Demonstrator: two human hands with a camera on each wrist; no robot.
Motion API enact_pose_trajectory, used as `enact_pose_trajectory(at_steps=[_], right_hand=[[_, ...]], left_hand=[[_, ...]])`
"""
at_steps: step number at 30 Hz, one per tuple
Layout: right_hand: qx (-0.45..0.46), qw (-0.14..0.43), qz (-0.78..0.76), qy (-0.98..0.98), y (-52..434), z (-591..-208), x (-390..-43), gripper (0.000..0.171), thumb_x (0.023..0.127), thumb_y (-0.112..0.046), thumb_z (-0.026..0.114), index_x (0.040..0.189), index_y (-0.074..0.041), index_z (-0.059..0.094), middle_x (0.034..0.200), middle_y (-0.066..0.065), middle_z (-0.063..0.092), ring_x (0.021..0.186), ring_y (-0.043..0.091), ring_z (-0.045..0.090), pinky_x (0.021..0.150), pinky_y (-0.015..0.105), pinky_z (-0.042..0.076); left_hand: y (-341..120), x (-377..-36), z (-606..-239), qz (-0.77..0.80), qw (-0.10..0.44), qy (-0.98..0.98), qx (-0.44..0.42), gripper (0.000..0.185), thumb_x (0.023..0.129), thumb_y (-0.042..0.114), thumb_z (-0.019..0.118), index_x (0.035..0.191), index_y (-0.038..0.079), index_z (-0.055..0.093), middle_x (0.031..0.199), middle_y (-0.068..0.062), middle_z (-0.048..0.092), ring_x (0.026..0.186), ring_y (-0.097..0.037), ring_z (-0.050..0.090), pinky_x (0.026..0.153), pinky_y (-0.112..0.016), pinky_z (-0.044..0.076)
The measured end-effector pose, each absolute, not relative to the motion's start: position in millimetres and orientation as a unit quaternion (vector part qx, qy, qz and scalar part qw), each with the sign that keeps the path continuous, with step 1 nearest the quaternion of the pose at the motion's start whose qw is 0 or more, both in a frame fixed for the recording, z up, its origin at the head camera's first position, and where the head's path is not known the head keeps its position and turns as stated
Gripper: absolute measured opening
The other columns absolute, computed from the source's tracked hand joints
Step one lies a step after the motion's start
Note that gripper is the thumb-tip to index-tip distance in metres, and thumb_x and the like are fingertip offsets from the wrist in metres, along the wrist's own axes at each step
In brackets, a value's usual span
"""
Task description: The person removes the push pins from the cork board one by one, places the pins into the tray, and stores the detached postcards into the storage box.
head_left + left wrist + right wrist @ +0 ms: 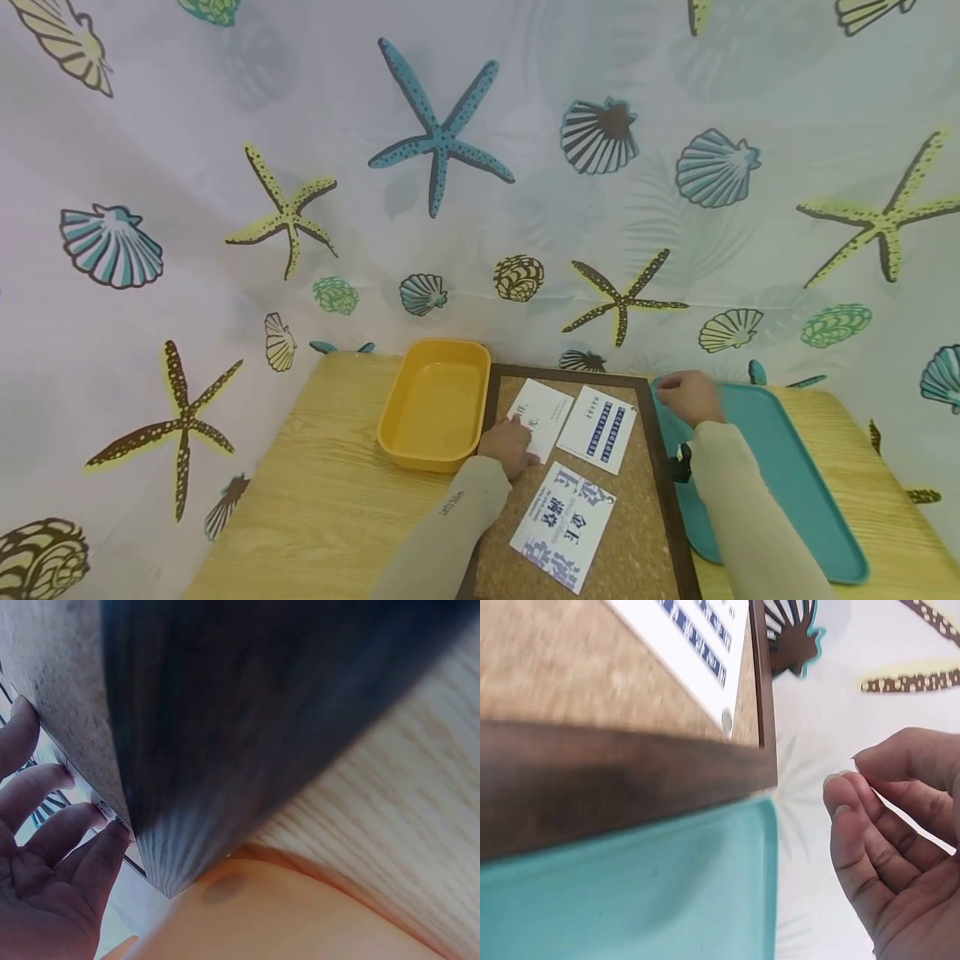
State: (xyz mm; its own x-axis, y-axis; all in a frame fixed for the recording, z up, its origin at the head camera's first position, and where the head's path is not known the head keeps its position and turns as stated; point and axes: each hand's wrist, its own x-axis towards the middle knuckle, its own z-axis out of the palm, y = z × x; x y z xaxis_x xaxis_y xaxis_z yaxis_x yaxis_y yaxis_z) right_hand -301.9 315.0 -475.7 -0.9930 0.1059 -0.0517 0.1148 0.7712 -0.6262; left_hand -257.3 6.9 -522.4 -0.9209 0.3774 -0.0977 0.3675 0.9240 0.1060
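Observation:
My left hand (508,446) rests with extended fingers on a white printed card (551,408) at the upper left of the framed cork board (502,550). In the left wrist view, its fingers (46,780) reach over the board's dark frame (225,705). Beside that card lies a white card with blue bands (600,429), a round grey pin head (727,718) at its corner. Nearer me is a card with large purple characters (564,527). My right hand (690,398) is over the teal tray's far left corner, thumb and fingertips drawn together; I cannot tell if they hold something tiny.
A yellow tray (435,408) stands left of the board on the wooden table (315,483). The teal tray (795,475) lies along the board's right side. A white curtain (480,275) printed with shells and starfish hangs behind the table.

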Motion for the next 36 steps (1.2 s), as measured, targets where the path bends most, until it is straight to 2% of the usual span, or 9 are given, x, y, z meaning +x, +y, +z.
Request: enact_pose_trajectory(at_steps=[4,8,14,24,27,34,36], right_hand=[[0.065,0.012,-0.331,0.941,302,-474,-306,0.027,0.090,-0.010,0.060,0.109,0.008,0.066,0.107,0.026,0.065,0.093,0.037,0.061,0.075,0.048,0.050],[0.058,0.021,-0.332,0.941,291,-472,-308,0.025,0.090,-0.009,0.059,0.109,0.007,0.066,0.105,0.025,0.066,0.089,0.033,0.062,0.072,0.045,0.051],[0.041,0.020,-0.338,0.940,276,-472,-311,0.024,0.089,-0.008,0.060,0.107,0.006,0.067,0.104,0.024,0.067,0.087,0.033,0.064,0.071,0.044,0.052],[0.030,0.041,-0.346,0.937,250,-472,-319,0.023,0.089,-0.009,0.062,0.108,0.004,0.068,0.108,0.022,0.066,0.097,0.034,0.061,0.081,0.047,0.050],[0.025,0.052,-0.360,0.931,243,-469,-321,0.024,0.090,-0.008,0.061,0.110,0.003,0.067,0.108,0.021,0.066,0.096,0.033,0.061,0.083,0.047,0.049],[0.007,0.064,-0.363,0.930,229,-473,-326,0.022,0.088,-0.006,0.063,0.108,0.003,0.068,0.098,0.016,0.068,0.085,0.025,0.063,0.076,0.042,0.051],[0.008,0.075,-0.361,0.930,226,-476,-328,0.023,0.089,-0.006,0.062,0.110,0.003,0.068,0.100,0.016,0.068,0.086,0.025,0.064,0.077,0.041,0.051]], left_hand=[[7,-258,-523,0.045,0.057,0.980,0.186,0.041,0.087,0.042,0.069,0.113,0.011,0.071,0.138,-0.014,0.053,0.121,-0.031,0.056,0.086,-0.040,0.054],[7,-259,-523,0.044,0.063,0.980,0.181,0.043,0.087,0.042,0.068,0.116,0.012,0.070,0.139,-0.014,0.052,0.123,-0.031,0.054,0.088,-0.041,0.053],[7,-259,-521,0.046,0.058,0.980,0.185,0.039,0.086,0.040,0.069,0.113,0.012,0.072,0.136,-0.013,0.055,0.119,-0.031,0.058,0.087,-0.039,0.053],[6,-258,-521,0.042,0.054,0.979,0.192,0.040,0.086,0.041,0.069,0.112,0.012,0.072,0.134,-0.014,0.057,0.119,-0.030,0.058,0.091,-0.037,0.052],[6,-258,-520,0.043,0.051,0.979,0.194,0.039,0.086,0.041,0.069,0.110,0.011,0.072,0.134,-0.014,0.057,0.118,-0.030,0.058,0.090,-0.037,0.052],[5,-258,-521,0.052,0.040,0.978,0.198,0.033,0.085,0.041,0.071,0.100,0.011,0.074,0.128,-0.011,0.062,0.107,-0.028,0.064,0.081,-0.037,0.055],[5,-259,-521,0.051,0.043,0.978,0.198,0.034,0.085,0.041,0.070,0.102,0.011,0.074,0.128,-0.011,0.062,0.107,-0.028,0.064,0.081,-0.037,0.055]])
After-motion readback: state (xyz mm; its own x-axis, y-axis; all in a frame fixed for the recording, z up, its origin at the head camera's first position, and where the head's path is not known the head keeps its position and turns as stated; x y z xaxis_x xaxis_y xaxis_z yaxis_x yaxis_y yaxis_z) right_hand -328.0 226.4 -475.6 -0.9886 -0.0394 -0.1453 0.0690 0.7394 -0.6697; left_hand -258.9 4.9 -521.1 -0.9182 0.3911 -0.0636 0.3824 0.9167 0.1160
